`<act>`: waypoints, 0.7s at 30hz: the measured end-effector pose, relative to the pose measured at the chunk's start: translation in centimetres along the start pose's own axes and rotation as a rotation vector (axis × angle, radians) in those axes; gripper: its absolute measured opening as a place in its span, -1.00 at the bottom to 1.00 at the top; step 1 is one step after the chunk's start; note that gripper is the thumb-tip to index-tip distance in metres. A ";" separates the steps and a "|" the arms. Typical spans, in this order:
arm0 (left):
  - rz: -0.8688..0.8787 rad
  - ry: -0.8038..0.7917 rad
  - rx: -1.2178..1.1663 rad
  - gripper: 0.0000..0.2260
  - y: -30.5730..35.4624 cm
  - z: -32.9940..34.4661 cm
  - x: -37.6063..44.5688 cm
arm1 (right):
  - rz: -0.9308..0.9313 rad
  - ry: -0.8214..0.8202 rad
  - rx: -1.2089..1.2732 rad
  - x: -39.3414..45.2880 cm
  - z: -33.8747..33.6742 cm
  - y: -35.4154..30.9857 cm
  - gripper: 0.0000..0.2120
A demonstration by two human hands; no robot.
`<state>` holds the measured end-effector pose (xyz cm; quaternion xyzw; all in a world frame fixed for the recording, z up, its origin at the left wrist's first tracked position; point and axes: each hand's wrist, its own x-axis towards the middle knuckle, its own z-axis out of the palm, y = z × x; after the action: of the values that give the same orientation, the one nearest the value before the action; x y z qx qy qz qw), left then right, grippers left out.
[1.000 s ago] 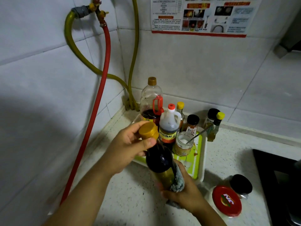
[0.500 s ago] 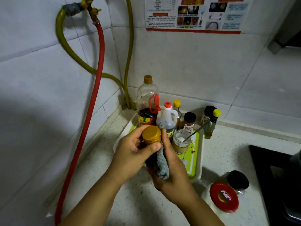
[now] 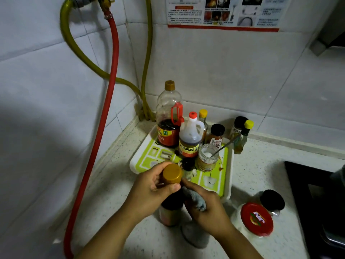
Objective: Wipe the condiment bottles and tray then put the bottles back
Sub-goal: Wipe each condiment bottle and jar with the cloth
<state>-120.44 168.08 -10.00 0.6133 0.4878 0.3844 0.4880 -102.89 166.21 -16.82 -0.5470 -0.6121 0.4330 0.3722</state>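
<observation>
1. The dark bottle point(image 3: 170, 204) stands upright on the speckled surface point(image 3: 115, 184), just in front of the tray point(image 3: 228, 174). The left hand point(image 3: 149, 191) grips it at the neck, thumb and fingers point(image 3: 174, 187) curled round just under the gold cap point(image 3: 172, 173).
2. The right hand point(image 3: 207, 210) holds a grey cloth point(image 3: 196, 200) bunched in its curled fingers and presses it against the bottle's right side; more cloth trails down to the surface below the hand.
3. The green and white tray behind carries a tall soy sauce bottle point(image 3: 169, 116), a vinegar jug point(image 3: 189, 139) with a red cap, a thin yellow-capped bottle point(image 3: 203, 116), a black-lidded spice jar point(image 3: 216, 133) and an open glass jar point(image 3: 207, 157) with a spoon in it. Dark stains mark the tray's bare front part.
4. Right of the tray stand a black-capped jar point(image 3: 239, 126) and a small yellow-capped bottle point(image 3: 244, 135). A red-lidded jar point(image 3: 256, 218) and a black-lidded jar point(image 3: 272, 200) stand near the right hand.
5. The held bottle has dark liquid in its upper part and a pale, worn label lower down.
</observation>
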 end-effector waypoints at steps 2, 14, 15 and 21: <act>-0.003 -0.007 0.008 -0.61 -0.5 -0.2 -0.2 | 0.011 -0.010 0.030 -0.3 0.3 -0.2 -0.55; -0.023 0.032 -0.055 -0.53 -1.2 -0.7 -0.2 | -0.006 -0.071 0.546 -0.8 0.6 -4.2 -0.43; -0.031 0.026 -0.077 -0.50 -1.1 -0.7 -0.2 | -0.034 -0.068 0.567 -0.7 0.5 -4.7 -0.43; -0.028 -0.009 -0.152 -0.50 -1.5 -0.6 -0.4 | -0.250 -0.098 0.311 0.1 0.5 -7.0 -0.55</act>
<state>-121.46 167.90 -11.28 0.5692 0.4637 0.4107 0.5407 -105.78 166.02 -10.43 -0.3812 -0.6184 0.4988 0.4727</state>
